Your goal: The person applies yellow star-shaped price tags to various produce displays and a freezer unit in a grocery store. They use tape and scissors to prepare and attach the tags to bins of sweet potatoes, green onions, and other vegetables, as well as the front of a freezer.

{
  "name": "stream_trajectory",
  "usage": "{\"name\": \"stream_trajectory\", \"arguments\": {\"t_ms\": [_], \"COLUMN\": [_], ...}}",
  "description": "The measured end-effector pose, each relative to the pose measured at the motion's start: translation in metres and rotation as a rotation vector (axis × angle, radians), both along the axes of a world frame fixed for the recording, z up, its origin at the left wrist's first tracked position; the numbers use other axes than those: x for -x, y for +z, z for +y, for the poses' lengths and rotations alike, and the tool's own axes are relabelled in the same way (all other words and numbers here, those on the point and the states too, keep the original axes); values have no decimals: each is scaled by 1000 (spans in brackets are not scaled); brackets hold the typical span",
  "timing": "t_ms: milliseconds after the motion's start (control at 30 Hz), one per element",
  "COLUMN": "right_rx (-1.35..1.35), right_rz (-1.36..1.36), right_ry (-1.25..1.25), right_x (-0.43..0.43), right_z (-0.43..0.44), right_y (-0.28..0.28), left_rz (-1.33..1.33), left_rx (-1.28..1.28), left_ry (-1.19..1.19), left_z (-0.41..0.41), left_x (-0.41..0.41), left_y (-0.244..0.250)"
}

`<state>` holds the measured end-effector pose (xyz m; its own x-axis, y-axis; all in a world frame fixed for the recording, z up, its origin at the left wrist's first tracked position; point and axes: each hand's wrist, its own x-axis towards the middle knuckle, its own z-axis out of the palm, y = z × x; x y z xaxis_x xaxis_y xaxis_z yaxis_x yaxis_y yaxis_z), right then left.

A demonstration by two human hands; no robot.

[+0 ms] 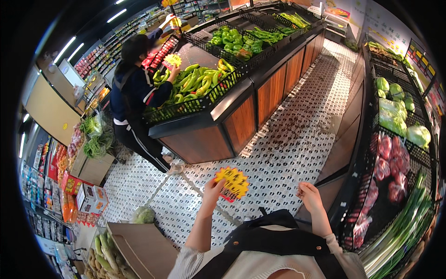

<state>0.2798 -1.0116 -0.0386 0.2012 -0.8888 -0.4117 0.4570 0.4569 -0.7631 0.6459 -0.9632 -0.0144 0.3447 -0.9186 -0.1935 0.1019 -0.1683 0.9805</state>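
Between its thumb and fingers, my left hand (212, 191) pinches a yellow starburst-shaped price sign (232, 184) with a red lower edge and handwriting on it. The sign is over the tiled floor in front of my body. My right hand (309, 196) is raised to the right, apart from the sign, with its fingers curled together. No object shows in it. It is nearest to the dark side panel of the right-hand produce shelf (339, 198). Below both hands, a black apron (264, 232) covers my front.
Ahead, a wood-panelled produce stand (240, 122) holds green chili peppers (195, 82) and bell peppers (230, 40). A person (139, 83) leans over it with another yellow sign (172, 60). Bagged red produce (392, 157), cabbages (393, 111) and leeks (404, 230) lie right. A cardboard box (143, 251) stands lower left.
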Motion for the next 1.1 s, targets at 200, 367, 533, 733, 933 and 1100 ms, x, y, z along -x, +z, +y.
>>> {"name": "stream_trajectory", "arguments": {"t_ms": [200,367,533,733,933,1100], "right_rx": [-76,-79,9,126,13,-50], "right_rz": [25,19,40,39,111,119], "right_ry": [-293,-383,-244,-112,-280,-474], "right_x": [66,127,154,168,224,289], "right_z": [-79,-199,-345,-523,-659,-746], "right_y": [-28,-34,-10,20,18,23], "left_rz": [-87,263,31,114,247,326], "left_rx": [-4,-56,22,-2,11,-7], "left_ry": [-348,-412,-381,-201,-62,-110], "left_z": [-181,-303,-422,-553,-709,-886], "left_x": [71,144,178,191,190,249], "left_y": [-26,-21,9,8,-37,13]}}
